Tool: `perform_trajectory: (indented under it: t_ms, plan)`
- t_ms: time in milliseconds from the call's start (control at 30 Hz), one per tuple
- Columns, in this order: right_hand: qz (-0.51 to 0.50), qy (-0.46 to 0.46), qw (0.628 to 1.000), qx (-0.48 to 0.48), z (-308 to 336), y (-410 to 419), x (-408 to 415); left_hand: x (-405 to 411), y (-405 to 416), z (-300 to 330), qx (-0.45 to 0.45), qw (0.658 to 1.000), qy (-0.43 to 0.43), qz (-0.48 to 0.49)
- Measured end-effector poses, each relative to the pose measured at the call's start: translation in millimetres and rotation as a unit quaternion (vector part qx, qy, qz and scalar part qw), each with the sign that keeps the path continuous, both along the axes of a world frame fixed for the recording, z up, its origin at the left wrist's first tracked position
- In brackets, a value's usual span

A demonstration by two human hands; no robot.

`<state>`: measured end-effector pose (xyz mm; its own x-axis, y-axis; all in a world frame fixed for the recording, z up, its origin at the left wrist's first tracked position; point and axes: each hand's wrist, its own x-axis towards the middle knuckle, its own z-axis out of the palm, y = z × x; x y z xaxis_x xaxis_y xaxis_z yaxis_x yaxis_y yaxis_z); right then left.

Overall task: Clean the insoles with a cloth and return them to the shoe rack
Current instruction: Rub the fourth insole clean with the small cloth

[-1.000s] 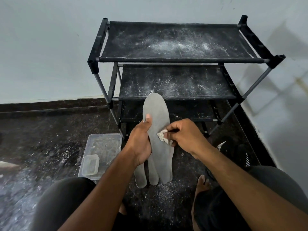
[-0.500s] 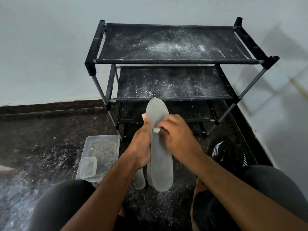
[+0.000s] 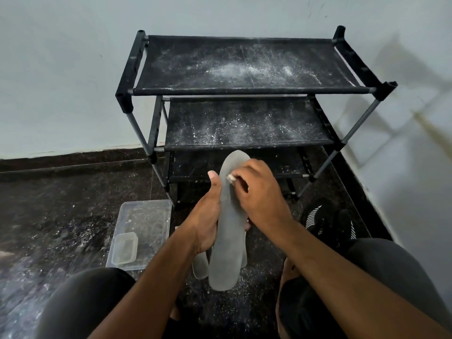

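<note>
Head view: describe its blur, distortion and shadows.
Head view: wide-angle bend bows the rack and the floor edge; the floor at lower left is smeared by blur; the rack's shadow falls on the right wall; both hands and the insole look fairly sharp.

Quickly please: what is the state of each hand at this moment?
Left hand: closed, gripping the grey insoles.
Right hand: closed, pinching a small white cloth against the top insole.

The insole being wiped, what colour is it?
Plain grey insole, no pattern, seen in the head view.
</note>
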<state>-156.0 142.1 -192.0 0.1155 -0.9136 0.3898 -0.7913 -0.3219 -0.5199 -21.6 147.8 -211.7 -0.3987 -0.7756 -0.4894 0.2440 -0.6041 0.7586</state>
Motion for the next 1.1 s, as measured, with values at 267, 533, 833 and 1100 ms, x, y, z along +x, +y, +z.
perform_trajectory:
  t_ms: [267, 533, 833, 1100]
  plan:
    - [-0.015, -0.074, 0.997, -0.010, 11.3, -0.1, -5.2, -7.2, 5.9, 8.3, -0.041, 0.994, -0.076, -0.064]
    - [-0.191, -0.132, 0.966, 0.111, 10.6, -20.2, -39.0, -1.4, 6.4, 6.1, -0.014, 0.999, -0.032, -0.036]
    - [-0.169, -0.504, 0.766, 0.361, 17.5, -14.1, -51.0, -4.3, 1.8, 6.8, 0.062, 0.996, -0.046, 0.054]
    - [-0.143, -0.414, 0.780, 0.446, 2.3, 0.9, -33.3, -14.4, -6.2, -8.2, 0.118, 0.968, -0.165, 0.149]
